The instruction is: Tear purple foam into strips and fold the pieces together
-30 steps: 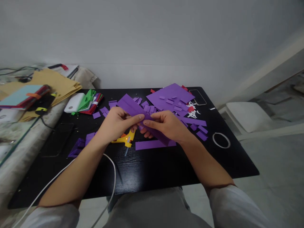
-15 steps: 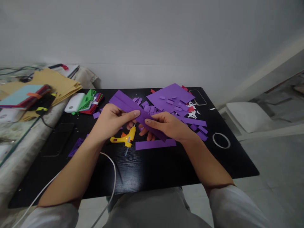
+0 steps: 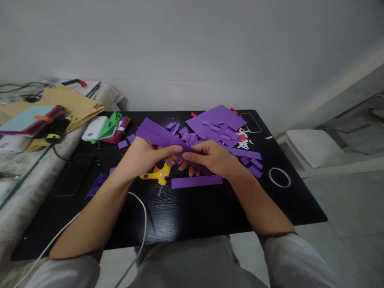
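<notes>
Between my hands, raised over the black table, is a folded strip of purple paper (image 3: 159, 134), slanting from upper left to lower right. My left hand (image 3: 153, 156) pinches its middle, thumb on top and fingers beneath. My right hand (image 3: 210, 158) grips the lower right part the same way, the two thumbs almost touching. Under my left hand lies a yellow glue gun (image 3: 163, 173), its nozzle hidden by my fingers. A flat purple strip (image 3: 196, 182) rests on the table just below my right hand.
Behind my hands are a purple sheet (image 3: 216, 118) and several small purple pieces (image 3: 189, 137). White scraps (image 3: 243, 140) and a ring (image 3: 280, 177) are at right. A white cable (image 3: 144, 208) crosses the front left. Coloured paper bundles (image 3: 112, 128) and a phone (image 3: 75, 174) lie left.
My left hand has slid a little right and down along the paper, closer to my right thumb. The strip's left end has dipped slightly, and my fingers now cover the glue gun's nozzle.
</notes>
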Motion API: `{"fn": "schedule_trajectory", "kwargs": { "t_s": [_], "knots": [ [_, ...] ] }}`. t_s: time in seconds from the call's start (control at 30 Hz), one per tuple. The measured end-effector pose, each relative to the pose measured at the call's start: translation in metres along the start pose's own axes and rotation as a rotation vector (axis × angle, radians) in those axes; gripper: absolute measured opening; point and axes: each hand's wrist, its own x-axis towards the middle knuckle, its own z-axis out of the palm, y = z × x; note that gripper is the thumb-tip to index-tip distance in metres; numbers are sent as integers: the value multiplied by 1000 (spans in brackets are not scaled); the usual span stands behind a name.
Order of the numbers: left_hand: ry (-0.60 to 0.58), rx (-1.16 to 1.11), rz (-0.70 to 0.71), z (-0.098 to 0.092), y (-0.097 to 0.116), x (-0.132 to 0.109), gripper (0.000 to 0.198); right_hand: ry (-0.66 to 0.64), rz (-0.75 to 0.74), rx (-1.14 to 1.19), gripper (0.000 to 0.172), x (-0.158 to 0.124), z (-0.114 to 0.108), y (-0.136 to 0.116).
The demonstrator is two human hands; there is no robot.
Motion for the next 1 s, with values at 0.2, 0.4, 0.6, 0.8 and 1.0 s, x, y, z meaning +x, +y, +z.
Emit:
{"fn": "schedule_trajectory", "kwargs": {
  "t_s": [0.2,0.4,0.6,0.8,1.0],
  "knots": [
    [4,25,12,3,2,0,26,-4,-17,29,35,0,2,2],
    [-37,28,54,10,8,1,29,13,-1,75,34,-1,4,0],
    [-39,48,10,6,8,2,29,22,-5,88,34,1,4,1],
    [102,-52,14,-23,0,7,29,39,20,63,37,0,0,-1],
    [173,-36,89,-42,3,8,30,29,6,48,38,1,-2,1]
  ]
}}
